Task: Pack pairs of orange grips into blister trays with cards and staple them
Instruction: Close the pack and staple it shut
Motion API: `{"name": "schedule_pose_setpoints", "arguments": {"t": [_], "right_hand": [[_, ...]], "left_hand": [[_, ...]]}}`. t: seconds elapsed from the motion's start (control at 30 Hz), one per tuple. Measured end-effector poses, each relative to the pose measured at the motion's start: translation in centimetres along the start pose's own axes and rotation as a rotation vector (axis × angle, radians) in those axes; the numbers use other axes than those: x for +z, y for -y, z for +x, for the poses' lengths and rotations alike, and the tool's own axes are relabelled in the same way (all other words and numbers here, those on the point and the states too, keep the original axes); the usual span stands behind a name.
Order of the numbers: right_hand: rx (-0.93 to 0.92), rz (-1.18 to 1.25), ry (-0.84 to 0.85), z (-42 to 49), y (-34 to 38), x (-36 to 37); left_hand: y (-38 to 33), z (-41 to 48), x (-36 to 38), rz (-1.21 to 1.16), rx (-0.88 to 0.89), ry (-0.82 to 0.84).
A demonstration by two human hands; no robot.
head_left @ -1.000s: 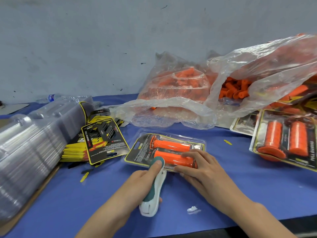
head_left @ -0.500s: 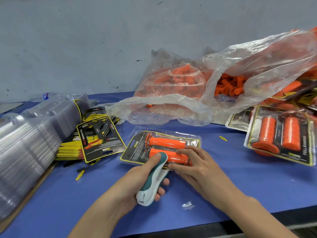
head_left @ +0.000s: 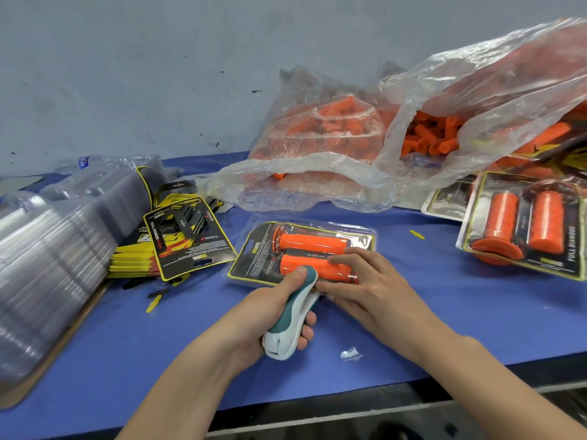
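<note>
Stapler [head_left: 293, 315] at the blister pack's [head_left: 254, 258] near edge.
Left of the pack lie cards [head_left: 187, 239]. The left hand [head_left: 266, 315] grips the stapler, thumb on top; the right hand [head_left: 371, 290] presses flat fingers on the pack, which holds 2 orange grips [head_left: 313, 242].

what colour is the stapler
The stapler is white with a teal top, head view.

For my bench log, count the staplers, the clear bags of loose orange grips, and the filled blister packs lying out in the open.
White and teal handheld stapler: 1
Clear plastic bags of loose orange rubber grips: 2
Filled clear plastic blister packs in the open: 2
Total: 5
Packs partly hidden at the right are left out.
</note>
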State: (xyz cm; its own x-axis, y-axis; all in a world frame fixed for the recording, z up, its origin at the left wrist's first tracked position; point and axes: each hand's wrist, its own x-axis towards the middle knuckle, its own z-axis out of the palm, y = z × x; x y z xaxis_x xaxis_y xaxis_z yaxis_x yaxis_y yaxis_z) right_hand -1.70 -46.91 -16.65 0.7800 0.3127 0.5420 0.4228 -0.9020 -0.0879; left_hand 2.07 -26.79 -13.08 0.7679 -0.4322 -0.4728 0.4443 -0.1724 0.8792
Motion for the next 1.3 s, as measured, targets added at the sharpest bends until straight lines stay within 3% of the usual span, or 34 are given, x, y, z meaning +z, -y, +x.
{"name": "schedule_pose_setpoints", "arguments": {"t": [0.2,0.3,0.73,0.83,0.9,1.07,1.2,1.3], "right_hand": [[0.055,-0.142,-0.054,0.5,0.7,0.4],[-0.025,-0.211,-0.074,1.5,1.3,0.6],[-0.033,-0.121,-0.054,1.6,0.9,1.0],[-0.027,-0.117,-0.064,1.3,0.7,1.0],[-0.048,-0.119,-0.089,1.1,0.3,1.0],[-0.063,-0.149,-0.065,0.5,-0.2,0.9],[-0.058,-0.142,-0.007,0.2,-0.7,0.3],[0.0,-0.137,0.04,0.1,-1.1,-0.4]], "left_hand": [[0.1,0.3,0.4,0.034,0.018,-0.014],[0.1,0.4,0.5,0.038,0.033,-0.009],[-0.3,0.6,0.3,0.044,0.014,0.032],[-0.6,-0.4,-2.0,0.222,-0.03,0.057],[-0.5,-1.3,-4.7,0.485,-0.004,-0.115],[0.6,-1.3,-10.8,1.027,0.065,-0.927],[1.5,-0.9,-11.2,1.287,0.075,-1.098],[0.8,-0.4,-10.2,1.133,0.433,-1.127]]}}
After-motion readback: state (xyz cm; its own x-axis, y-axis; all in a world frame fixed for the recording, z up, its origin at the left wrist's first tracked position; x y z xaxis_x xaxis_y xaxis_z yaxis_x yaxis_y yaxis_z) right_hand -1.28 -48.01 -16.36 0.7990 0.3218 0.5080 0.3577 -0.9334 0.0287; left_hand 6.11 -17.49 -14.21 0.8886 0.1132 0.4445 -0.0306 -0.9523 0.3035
